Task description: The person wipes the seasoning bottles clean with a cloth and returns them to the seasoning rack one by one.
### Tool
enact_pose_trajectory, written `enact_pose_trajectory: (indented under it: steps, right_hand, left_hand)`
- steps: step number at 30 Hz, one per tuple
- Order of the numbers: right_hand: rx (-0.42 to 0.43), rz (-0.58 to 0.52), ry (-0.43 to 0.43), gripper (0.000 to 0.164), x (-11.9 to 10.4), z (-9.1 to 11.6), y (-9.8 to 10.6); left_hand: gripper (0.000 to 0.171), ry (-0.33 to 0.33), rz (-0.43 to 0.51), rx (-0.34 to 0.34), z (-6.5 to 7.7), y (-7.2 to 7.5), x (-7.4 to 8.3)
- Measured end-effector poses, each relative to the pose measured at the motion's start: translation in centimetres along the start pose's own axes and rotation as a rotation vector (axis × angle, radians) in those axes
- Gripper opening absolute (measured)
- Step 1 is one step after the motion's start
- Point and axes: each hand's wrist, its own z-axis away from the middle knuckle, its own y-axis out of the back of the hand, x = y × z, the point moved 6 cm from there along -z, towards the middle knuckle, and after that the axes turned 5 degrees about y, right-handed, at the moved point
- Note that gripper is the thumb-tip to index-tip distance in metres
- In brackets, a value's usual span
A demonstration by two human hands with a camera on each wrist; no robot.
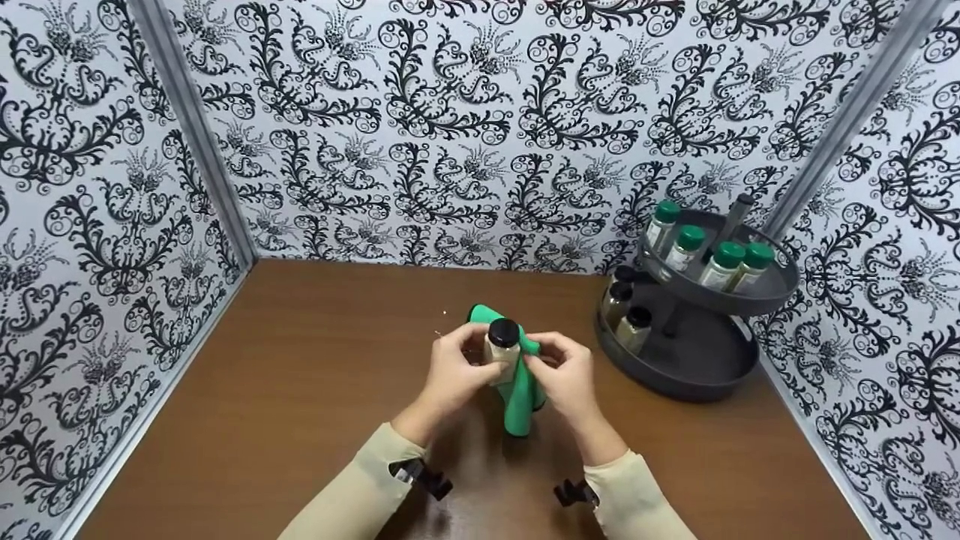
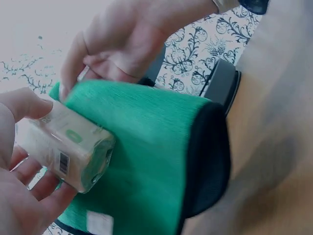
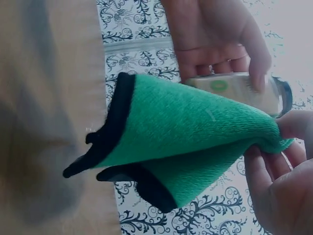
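My left hand [image 1: 457, 367] grips a spice jar [image 2: 73, 142] with a black cap [image 1: 503, 332], a pale label and pale contents. In the head view the jar stands roughly upright above the table. My right hand [image 1: 564, 367] pinches a green cloth [image 3: 190, 117] with black edging, right beside the jar. The cloth hangs down in folds, and in the left wrist view it lies behind the jar. From the right wrist view, the right thumb and fingers [image 3: 261, 171] hold the bunched end of the cloth near the jar's cap.
A dark two-tier round rack [image 1: 682, 375] stands at the right. Several green-capped jars [image 1: 724, 266] sit on its upper tier, and black-capped jars [image 1: 634, 328] on the lower. Small white specks [image 1: 444, 312] lie on the brown table [image 1: 337, 337]. Patterned walls surround the table's back and sides.
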Motion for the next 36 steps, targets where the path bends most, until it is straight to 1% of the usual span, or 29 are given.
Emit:
enact_pose_trajectory:
  steps: [3,5,8,10,11,13,15,18,20,22,25,27,29,31,33,36]
  right_hand:
    - [-0.017,0.006,-0.027,0.020,0.3,0.0,-0.2]
    - [-0.005,-0.005,-0.042,0.020,0.3,0.0,0.0]
    - [0.047,-0.043,-0.040,0.020,-0.1,-0.2,0.5]
    - [0.087,-0.057,-0.017,0.021,-0.5,-0.3,0.9]
    - [0.098,-0.047,0.005,0.021,-0.8,-0.3,1.1]
    - [0.090,0.011,0.062,0.022,-1.3,-0.4,1.2]
    - [0.049,0.109,0.131,0.025,-1.9,-0.3,1.0]
    - [-0.023,0.242,0.215,0.029,-2.5,-0.2,0.5]
    - [-0.044,0.299,0.241,0.032,-2.6,-0.1,0.2]
    - [-0.042,0.338,0.239,0.031,-2.5,-0.1,0.3]
    - [-0.025,0.377,0.211,0.030,-2.2,-0.2,0.6]
    - [-0.024,0.393,0.189,0.028,-2.2,-0.3,0.8]
    - [-0.029,0.412,0.184,0.027,-2.4,-0.3,0.8]
    - [-0.044,0.434,0.216,0.027,-2.7,-0.2,0.6]
    - [-0.070,0.458,0.278,0.027,-3.0,0.1,0.2]
    - [-0.107,0.516,0.368,0.025,-3.2,0.3,-0.4]
  left_hand:
    - [0.043,-0.018,-0.010,0.017,0.0,0.2,0.2]
    - [0.043,-0.036,-0.053,0.016,0.0,0.1,0.2]
    - [0.043,-0.084,-0.169,0.005,0.0,-0.1,0.2]
    - [0.043,-0.116,-0.246,0.001,0.1,-0.3,0.1]
    - [0.042,-0.130,-0.281,0.000,0.1,-0.4,0.2]
    - [0.043,-0.145,-0.348,0.007,0.2,-0.5,0.2]
    - [0.044,-0.147,-0.410,0.018,0.2,-0.4,0.3]
    - [0.045,-0.131,-0.492,0.025,0.1,-0.3,0.3]
    - [0.044,-0.109,-0.515,0.016,0.0,-0.2,0.2]
    - [0.044,-0.083,-0.509,-0.005,-0.2,-0.2,0.2]
    - [0.045,-0.068,-0.490,-0.041,-0.3,-0.2,0.4]
    - [0.045,-0.075,-0.505,-0.058,-0.3,-0.4,0.5]
    - [0.045,-0.091,-0.547,-0.071,-0.2,-0.5,0.6]
    - [0.043,-0.099,-0.597,-0.079,-0.1,-0.7,0.5]
    - [0.040,-0.113,-0.645,-0.078,0.0,-0.8,0.4]
    - [0.039,-0.127,-0.677,-0.061,0.1,-0.7,0.4]
